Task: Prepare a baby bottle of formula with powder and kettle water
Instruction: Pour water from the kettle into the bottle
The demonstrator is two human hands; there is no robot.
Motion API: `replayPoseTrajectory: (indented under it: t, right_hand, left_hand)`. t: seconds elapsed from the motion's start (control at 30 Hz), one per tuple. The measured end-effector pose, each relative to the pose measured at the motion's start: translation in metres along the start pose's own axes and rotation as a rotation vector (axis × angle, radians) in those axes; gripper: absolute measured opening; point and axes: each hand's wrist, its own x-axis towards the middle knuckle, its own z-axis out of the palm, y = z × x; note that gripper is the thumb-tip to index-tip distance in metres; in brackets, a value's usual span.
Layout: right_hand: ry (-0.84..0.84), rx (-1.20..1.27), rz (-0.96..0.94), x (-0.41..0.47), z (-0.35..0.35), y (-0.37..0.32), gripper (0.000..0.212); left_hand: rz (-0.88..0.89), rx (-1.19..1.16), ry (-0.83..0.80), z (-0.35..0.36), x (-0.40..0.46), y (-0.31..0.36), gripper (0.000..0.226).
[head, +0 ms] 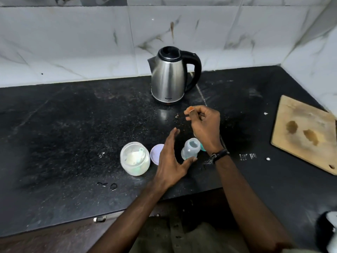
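Observation:
A clear baby bottle [189,148] stands uncapped and upright on the black counter [73,125]. My left hand [171,161] is open just left of the bottle, thumb tip touching its base. My right hand [204,125] hovers beyond the bottle, fingers loosely curled and empty, between it and the steel kettle [168,77], whose lid is shut and handle points right. An open jar of white powder [135,158] with a scoop inside sits to the left, its pale lid [156,153] lying beside it. A teal piece [202,147], partly hidden by my right wrist, lies behind the bottle.
A wooden cutting board [304,134] lies at the right of the counter. Marble tiles [91,42] back the counter and turn a corner at the right. Small water drops [113,186] and white crumbs dot the surface. The counter's front edge runs below my forearms.

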Motion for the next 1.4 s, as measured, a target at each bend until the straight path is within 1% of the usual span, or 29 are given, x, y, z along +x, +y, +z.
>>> replayPoseTrajectory:
  t: [0.1,0.23,0.37,0.47,0.5,0.57,0.67,0.77,0.93,1.0,1.1,1.17,1.27,1.4]
  right_hand:
    - [-0.012,0.039,0.021,0.011,-0.009,0.006,0.021]
    - [-0.024,0.090,0.041,0.031,-0.022,0.012,0.016]
    - [-0.041,0.112,0.067,0.058,-0.025,0.020,0.015]
    - [-0.044,0.157,0.060,0.078,-0.020,0.025,0.018]
    - [-0.037,0.178,0.056,0.085,-0.017,0.026,0.020]
    - [-0.004,0.204,0.037,0.099,-0.010,0.027,0.024]
    - [0.081,0.220,0.032,0.131,0.005,0.031,0.026]
    - [0.201,0.107,-0.026,0.165,0.020,0.034,0.025]
    - [0.309,-0.033,-0.137,0.209,0.037,0.031,0.027]
    - [0.266,-0.073,-0.105,0.223,0.042,0.036,0.031]
    - [0.120,-0.094,-0.039,0.237,0.049,0.047,0.038]
    - [0.069,-0.093,-0.008,0.244,0.052,0.053,0.040]
    - [0.071,-0.083,0.044,0.251,0.057,0.055,0.044]
    - [0.078,-0.028,0.091,0.259,0.062,0.058,0.064]
  left_hand:
    - [-0.069,0.037,-0.082,0.015,0.011,-0.016,0.111]
    - [-0.141,0.078,-0.092,0.029,0.018,-0.031,0.113]
    - [-0.123,0.074,-0.007,0.040,0.016,-0.038,0.095]
    - [-0.118,0.063,0.052,0.045,0.016,-0.040,0.068]
    - [-0.117,0.059,0.067,0.046,0.016,-0.039,0.062]
    - [-0.108,0.031,0.109,0.047,0.019,-0.034,0.055]
    - [-0.094,-0.028,0.172,0.045,0.028,-0.022,0.055]
    - [-0.099,-0.055,0.220,0.042,0.045,-0.017,0.053]
    - [-0.080,-0.051,0.292,0.036,0.070,-0.014,0.056]
    - [-0.089,-0.064,0.303,0.034,0.077,-0.016,0.054]
    - [-0.095,-0.050,0.328,0.032,0.084,-0.018,0.054]
    - [-0.093,-0.022,0.346,0.031,0.088,-0.018,0.054]
    - [-0.104,0.008,0.360,0.030,0.093,-0.021,0.054]
    - [-0.118,0.020,0.368,0.028,0.099,-0.025,0.054]
